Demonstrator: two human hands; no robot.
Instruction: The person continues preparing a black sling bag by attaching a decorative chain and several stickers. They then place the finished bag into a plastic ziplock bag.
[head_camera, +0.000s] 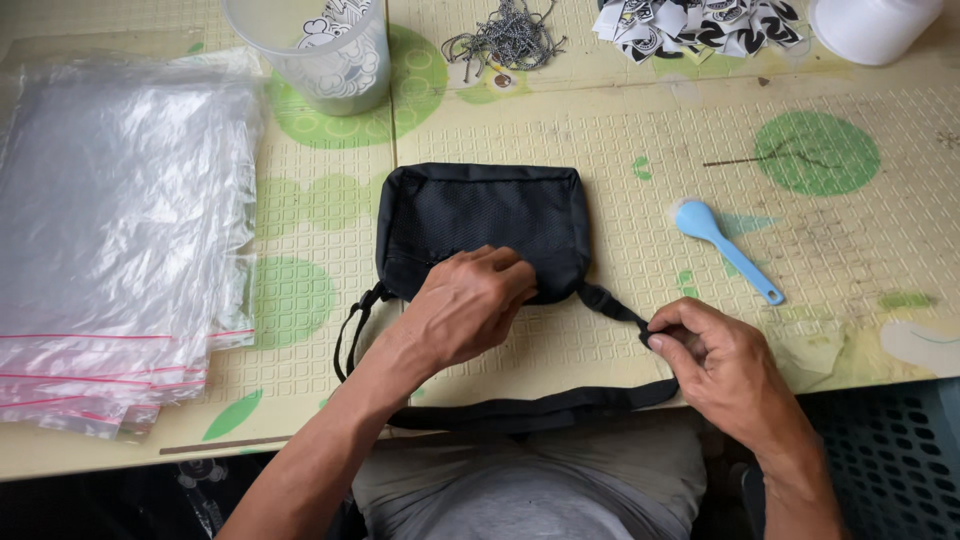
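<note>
a black bag (480, 225) lies flat on the table (600, 140), in front of the person. the left hand (465, 310) rests on the bag's near edge, fingers curled and pressing down. the right hand (715, 360) pinches the strap (610, 303) just right of the bag. a blue spoon (722, 248) lies nearby. clear bags (110, 230) sit far left.

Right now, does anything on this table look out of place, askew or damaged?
Nothing looks damaged or spilled. The left hand presses the black pouch bag; the right hand pinches its strap. A blue plastic spoon lies loose nearby, unrelated to the bags.
</note>
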